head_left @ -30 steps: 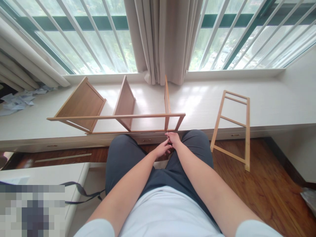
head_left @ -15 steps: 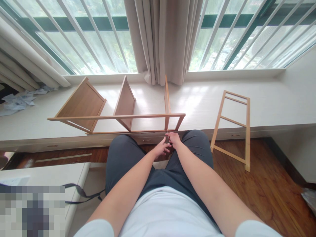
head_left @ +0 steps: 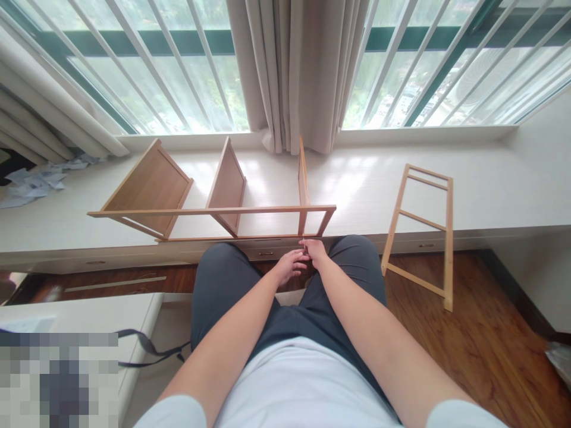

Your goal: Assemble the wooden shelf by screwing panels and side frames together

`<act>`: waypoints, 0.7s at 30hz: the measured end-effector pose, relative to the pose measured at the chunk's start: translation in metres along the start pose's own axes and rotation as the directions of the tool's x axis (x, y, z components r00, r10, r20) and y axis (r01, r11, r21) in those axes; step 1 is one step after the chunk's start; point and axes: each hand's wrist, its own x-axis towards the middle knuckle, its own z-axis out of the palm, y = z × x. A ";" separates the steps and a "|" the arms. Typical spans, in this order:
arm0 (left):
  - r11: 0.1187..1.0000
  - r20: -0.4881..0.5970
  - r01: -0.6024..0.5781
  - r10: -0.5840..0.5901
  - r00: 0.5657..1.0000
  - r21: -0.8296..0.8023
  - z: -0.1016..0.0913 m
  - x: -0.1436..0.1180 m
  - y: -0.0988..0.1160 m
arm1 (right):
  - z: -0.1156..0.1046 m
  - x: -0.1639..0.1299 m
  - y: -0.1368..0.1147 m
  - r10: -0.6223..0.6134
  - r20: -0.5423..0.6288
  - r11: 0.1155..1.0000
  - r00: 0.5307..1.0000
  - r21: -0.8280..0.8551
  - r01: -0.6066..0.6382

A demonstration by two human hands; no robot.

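A wooden shelf frame (head_left: 214,208) lies on its side on the window ledge (head_left: 366,184), before the curtain (head_left: 294,71). To its right, a ladder-like side frame (head_left: 422,229) leans against the ledge's edge, its foot on the floor (head_left: 482,339). Crumpled papers (head_left: 31,181) lie at the ledge's far left.

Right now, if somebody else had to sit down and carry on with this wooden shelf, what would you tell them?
Left hand and right hand meet at the near rail of the shelf frame, fingers pinched on something too small to tell.
The frame lies on its side on the window ledge with three boards fitted.
The loose side frame leans against the ledge, not yet attached.
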 end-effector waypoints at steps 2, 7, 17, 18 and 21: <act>0.999 -0.008 -0.016 0.016 1.000 -0.043 -0.001 0.000 0.001 | 0.000 0.000 -0.001 0.013 0.001 0.999 1.000 0.034 -0.013; 0.994 -0.052 -0.075 0.071 0.996 -0.084 -0.003 0.000 0.003 | 0.000 -0.002 -0.002 0.042 0.015 0.995 0.999 0.089 -0.043; 0.991 -0.087 -0.129 0.132 0.987 0.041 -0.002 0.001 0.002 | 0.000 -0.002 -0.003 0.090 0.025 0.990 0.996 0.103 -0.092; 0.990 -0.078 -0.126 0.132 0.988 0.070 -0.001 0.000 0.003 | 0.000 -0.002 -0.003 0.094 0.023 0.990 0.995 0.102 -0.096; 0.977 -0.043 -0.120 0.129 0.991 0.179 0.002 -0.001 0.003 | 0.000 -0.003 -0.005 0.108 0.008 0.990 0.994 0.094 -0.108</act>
